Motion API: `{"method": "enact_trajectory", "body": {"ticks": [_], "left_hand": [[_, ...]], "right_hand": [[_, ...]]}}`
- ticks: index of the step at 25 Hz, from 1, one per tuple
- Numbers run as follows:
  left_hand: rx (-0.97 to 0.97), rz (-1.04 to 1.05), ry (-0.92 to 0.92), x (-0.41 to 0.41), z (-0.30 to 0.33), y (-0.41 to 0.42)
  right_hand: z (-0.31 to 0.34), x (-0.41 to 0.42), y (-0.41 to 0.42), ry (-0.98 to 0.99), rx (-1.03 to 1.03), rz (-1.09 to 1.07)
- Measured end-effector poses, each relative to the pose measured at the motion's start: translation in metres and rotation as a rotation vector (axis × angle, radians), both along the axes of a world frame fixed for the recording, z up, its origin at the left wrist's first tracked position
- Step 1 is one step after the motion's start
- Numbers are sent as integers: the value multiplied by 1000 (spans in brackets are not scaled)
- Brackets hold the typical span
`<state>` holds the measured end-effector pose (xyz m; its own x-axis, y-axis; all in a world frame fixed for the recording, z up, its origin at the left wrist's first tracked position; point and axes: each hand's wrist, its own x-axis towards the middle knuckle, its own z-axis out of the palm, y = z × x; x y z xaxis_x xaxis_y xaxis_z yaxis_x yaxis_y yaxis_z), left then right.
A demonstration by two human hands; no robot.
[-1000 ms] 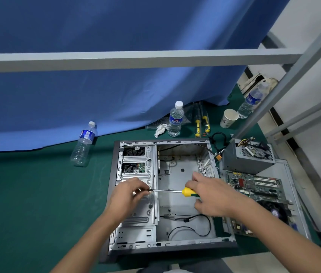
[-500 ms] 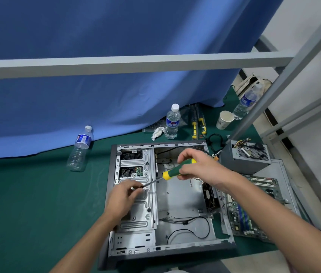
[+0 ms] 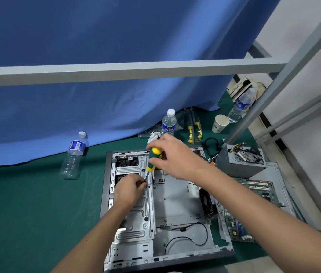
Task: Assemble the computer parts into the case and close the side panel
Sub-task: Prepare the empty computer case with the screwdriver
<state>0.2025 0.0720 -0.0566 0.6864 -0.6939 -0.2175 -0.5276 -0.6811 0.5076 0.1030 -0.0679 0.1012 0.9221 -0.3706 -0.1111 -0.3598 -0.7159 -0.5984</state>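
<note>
The case (image 3: 177, 205) lies open on its side on the green tabletop (image 3: 27, 213), near centre. Over the last second the screwdriver (image 3: 152, 159) has swung from lying flat across the drive cage (image 3: 136, 209) to nearly upright, tip down at the cage's far part. The right hand (image 3: 175, 156) grips its handle; the left hand (image 3: 129, 191) pinches at the tip, probably steadying a screw, though none can be made out. So a screw is likely about to be driven. The motherboard (image 3: 254, 196) and power supply (image 3: 240, 160) lie outside to the right, uninstalled. The tip and hole are hidden by fingers.
</note>
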Motion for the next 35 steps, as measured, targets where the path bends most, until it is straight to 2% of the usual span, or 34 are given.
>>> {"method": "enact_trajectory", "body": {"ticks": [6,11,25,31,35], "left_hand": [[46,48,-27,1,-10,-6],[-1,44,-20,-1,-15,-5],[-132,228,227,2,-17,-5],[-187,244,292,0,-16,-1],[-230,285,255,-2,-17,5]], "right_hand": [[1,8,2,98,-16,93],[1,14,0,110,-16,125],[10,35,-8,199,-117,264],[9,35,-8,190,-81,282],[6,33,-7,173,-76,279]]}}
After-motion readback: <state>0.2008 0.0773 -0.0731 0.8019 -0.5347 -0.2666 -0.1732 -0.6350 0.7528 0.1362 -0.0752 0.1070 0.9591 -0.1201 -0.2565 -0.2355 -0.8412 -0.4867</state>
